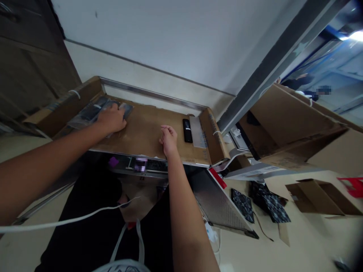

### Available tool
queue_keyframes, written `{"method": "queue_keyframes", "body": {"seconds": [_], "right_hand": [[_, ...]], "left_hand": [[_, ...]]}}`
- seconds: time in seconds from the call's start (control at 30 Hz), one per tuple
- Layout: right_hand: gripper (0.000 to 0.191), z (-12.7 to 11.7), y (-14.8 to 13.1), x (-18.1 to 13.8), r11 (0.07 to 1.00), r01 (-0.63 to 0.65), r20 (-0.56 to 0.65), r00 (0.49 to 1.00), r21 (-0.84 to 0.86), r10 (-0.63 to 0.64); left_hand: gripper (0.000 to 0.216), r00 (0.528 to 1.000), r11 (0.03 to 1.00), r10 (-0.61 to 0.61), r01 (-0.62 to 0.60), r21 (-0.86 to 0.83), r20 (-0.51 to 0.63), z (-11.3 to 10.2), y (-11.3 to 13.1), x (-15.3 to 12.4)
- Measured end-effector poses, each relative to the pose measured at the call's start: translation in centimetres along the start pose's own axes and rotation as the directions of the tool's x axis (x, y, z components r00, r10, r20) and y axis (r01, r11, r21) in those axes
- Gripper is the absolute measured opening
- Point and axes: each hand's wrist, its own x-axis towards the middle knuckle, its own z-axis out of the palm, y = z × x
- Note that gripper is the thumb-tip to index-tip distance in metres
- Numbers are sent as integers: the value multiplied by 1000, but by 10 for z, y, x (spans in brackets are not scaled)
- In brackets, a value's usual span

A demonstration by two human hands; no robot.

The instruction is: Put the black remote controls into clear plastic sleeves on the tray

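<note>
My left hand (112, 119) is at the left end of the cardboard-lined bench, its bent fingers over a pile of clear plastic bags (85, 113) with dark things inside. The fingers seem to grip a bag, though the tips are partly hidden. My right hand (169, 139) hovers around the middle of the brown cardboard (144, 124), fingers curled together, nothing visible in them. To its right lies a black oblong device (187, 130) with a small white label. Beside that device is a whitish translucent sheet (198, 132).
Cardboard side walls (214, 138) edge the bench. A large open carton (292, 121) stands at the right. On the floor are black patterned pieces (242, 205) and another carton (320, 196). A white cable (85, 215) crosses in front of my lap. Another person is far back right.
</note>
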Motion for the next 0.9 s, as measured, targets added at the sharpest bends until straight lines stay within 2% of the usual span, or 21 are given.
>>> {"method": "queue_keyframes", "body": {"seconds": [0.17,0.27,0.37,0.47,0.53,0.67,0.73,0.77,0.8,0.83,0.9], "right_hand": [[7,1,2,2,999,6,-10,1000,-34,-6],[6,1,3,3,999,22,0,1000,-24,-22],[7,0,3,3,999,26,10,1000,-21,-25],[7,-1,2,3,999,16,0,1000,-43,-16],[7,-1,3,3,999,18,-7,1000,-48,-18],[14,2,5,0,994,26,-20,999,-110,-29],[19,0,3,-4,961,87,-43,994,-262,-101],[19,-5,0,-6,909,149,-65,980,-390,-188],[20,-11,-4,-9,813,211,-86,949,-542,-304],[22,-19,-9,-11,671,248,-96,897,-699,-432],[35,-40,-18,-11,347,177,-85,778,-921,-623]], "left_hand": [[28,994,992,-100,97,-84,-35,-3,4,4],[28,994,995,-20,9,-96,-111,-2,5,8],[23,992,992,68,-79,-102,-107,15,17,4],[16,999,987,48,-50,-155,-18,42,34,-3],[16,999,968,11,-20,-251,-37,55,40,-7],[17,997,918,-48,17,-397,-67,62,37,-8],[16,996,923,-50,18,-384,-73,61,33,-7],[16,996,932,-46,15,-361,-78,61,32,-7],[16,996,942,-41,10,-336,-84,60,32,-6],[16,996,949,-34,5,-316,-85,60,32,-6],[16,997,952,-25,0,-306,-80,61,33,-7]]}}
